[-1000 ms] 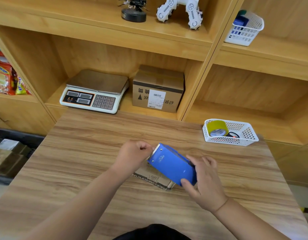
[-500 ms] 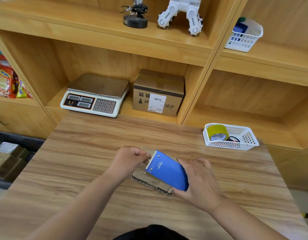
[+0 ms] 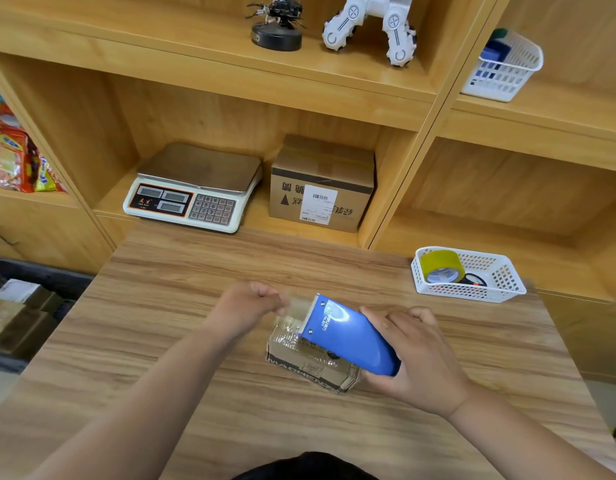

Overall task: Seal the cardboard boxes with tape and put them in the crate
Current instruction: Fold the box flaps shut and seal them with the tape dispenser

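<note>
A small cardboard box (image 3: 310, 370) with printed lettering lies on the wooden table (image 3: 195, 299), partly under the dispenser. My right hand (image 3: 417, 358) grips a blue tape dispenser (image 3: 348, 337) tilted over the box, its toothed edge pointing up and left. A strip of clear tape (image 3: 294, 311) runs from that edge to my left hand (image 3: 245, 308), which pinches the tape's free end just left of the dispenser. The dark crate (image 3: 39, 277) stands on the floor at the far left with cardboard boxes inside.
A white basket (image 3: 507, 289) with a yellow tape roll (image 3: 440, 266) sits at the table's right back corner. On the shelf behind stand a weighing scale (image 3: 192, 188) and a labelled brown carton (image 3: 322, 183). Snack packets (image 3: 12, 157) fill the left shelf.
My left hand has drawn a strip of clear tape out from the dispenser's toothed edge. The dispenser has tipped a little lower over the box. The box stays where it was.
</note>
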